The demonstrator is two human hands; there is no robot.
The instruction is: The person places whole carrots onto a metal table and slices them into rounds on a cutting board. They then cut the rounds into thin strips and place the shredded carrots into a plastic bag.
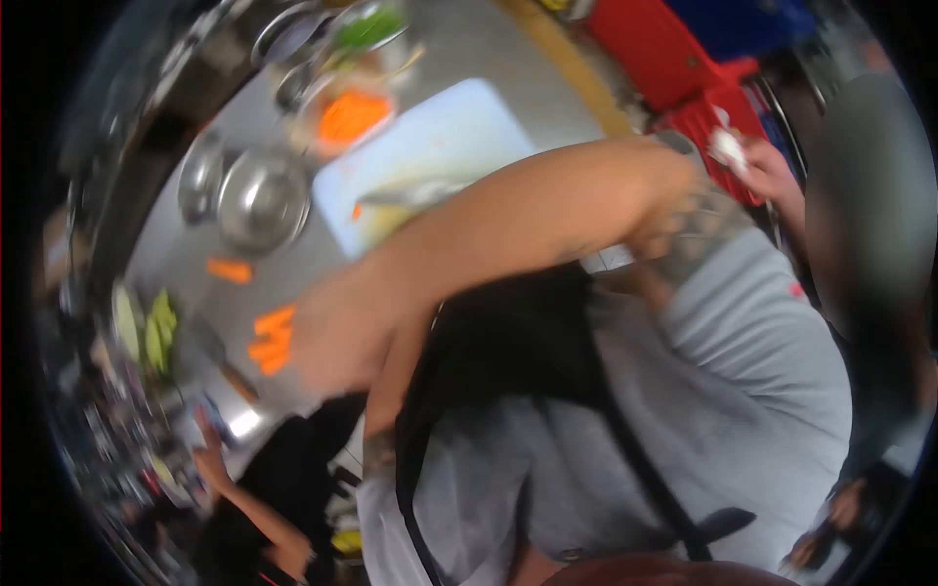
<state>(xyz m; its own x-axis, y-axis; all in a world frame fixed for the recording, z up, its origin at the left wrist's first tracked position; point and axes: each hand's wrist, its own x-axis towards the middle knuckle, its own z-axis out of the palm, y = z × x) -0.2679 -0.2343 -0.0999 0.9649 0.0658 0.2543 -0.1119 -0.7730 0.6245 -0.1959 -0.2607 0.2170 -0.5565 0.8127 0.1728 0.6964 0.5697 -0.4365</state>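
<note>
Across the view, my right arm reaches over to the steel table, and my right hand (342, 332) is smeared by motion. Orange carrot pieces (274, 340) lie right at its fingertips. My left forearm (393, 376) comes up beneath the right one, its hand hidden there. Partly behind my right arm is a white cutting board (469, 122) bearing a blurred knife (415, 191) and a small carrot bit (357, 210). Another carrot piece (231, 271) sits apart on the table. Whether my right hand grips any carrot, I cannot tell.
Beyond the board stand a container of shredded carrot (354, 117), a bowl of chopped greens (369, 29) and a steel bowl (262, 200). Green vegetables (159, 332) lie at the left near a wooden-handled tool (237, 383). Other people's hands (207, 457) show at lower left and right (767, 168).
</note>
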